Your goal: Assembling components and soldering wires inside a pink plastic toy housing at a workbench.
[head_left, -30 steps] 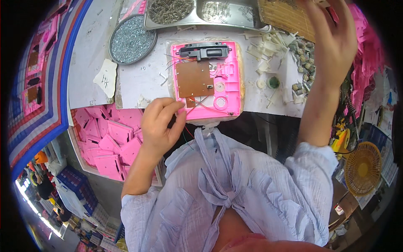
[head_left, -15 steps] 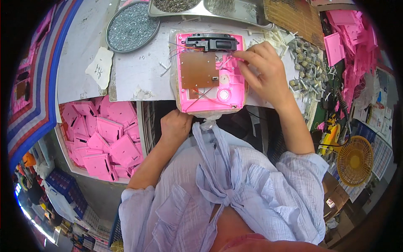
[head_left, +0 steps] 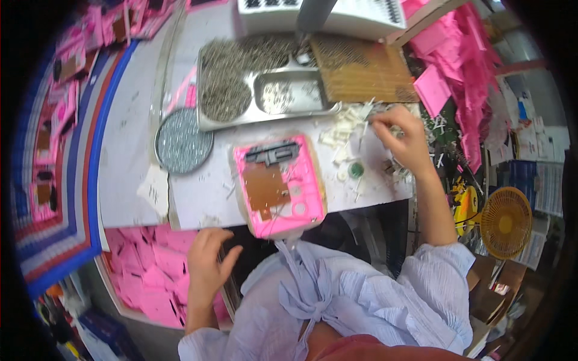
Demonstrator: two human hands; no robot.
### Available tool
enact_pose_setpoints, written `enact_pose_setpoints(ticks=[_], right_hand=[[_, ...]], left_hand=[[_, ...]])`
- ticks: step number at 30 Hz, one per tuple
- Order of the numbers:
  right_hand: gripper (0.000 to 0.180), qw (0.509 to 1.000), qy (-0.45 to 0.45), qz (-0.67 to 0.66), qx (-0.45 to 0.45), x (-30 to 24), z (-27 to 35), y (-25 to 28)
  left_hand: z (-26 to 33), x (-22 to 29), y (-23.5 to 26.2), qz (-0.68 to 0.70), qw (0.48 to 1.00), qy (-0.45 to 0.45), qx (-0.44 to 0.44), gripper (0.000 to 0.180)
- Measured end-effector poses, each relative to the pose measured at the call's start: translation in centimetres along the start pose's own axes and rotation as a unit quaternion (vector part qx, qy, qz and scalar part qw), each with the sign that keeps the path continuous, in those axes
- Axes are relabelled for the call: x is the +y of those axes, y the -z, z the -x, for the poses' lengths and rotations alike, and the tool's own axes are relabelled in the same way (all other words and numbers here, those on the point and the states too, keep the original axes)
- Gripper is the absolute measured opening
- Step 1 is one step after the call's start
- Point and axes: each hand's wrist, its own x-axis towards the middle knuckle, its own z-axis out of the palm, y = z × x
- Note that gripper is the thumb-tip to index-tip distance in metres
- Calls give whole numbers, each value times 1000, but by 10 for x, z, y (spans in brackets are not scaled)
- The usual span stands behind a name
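In the head view, the right hand (head_left: 402, 137) is seen pinched together among small white parts (head_left: 344, 129), though whether one is gripped cannot be told. The pink casing (head_left: 278, 183) lies on the counter (head_left: 129, 162) between both hands, and the left hand (head_left: 208, 268) is held open, empty, below it. A picking step is judged underway; seating a part in that casing would call for precise placing.

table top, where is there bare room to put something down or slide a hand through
Bare room lies on the table left of the round dish, out to the striped edge, and in a smaller strip between that dish and the pink case. It is crowded on the right: white bits and small parts surround the right hand. The metal tray fills the back.
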Motion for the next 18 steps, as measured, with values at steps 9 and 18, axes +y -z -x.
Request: enact_pose_setpoints(ticks=[9, 18], right_hand=[[21, 989, 72, 33, 123, 102, -231, 0], [11, 949, 32, 152, 276, 112, -310, 9]], left_hand=[[-45, -11, -24, 51, 978, -194, -51, 22], [-37, -11, -29, 56, 986, -145, -59, 25]])
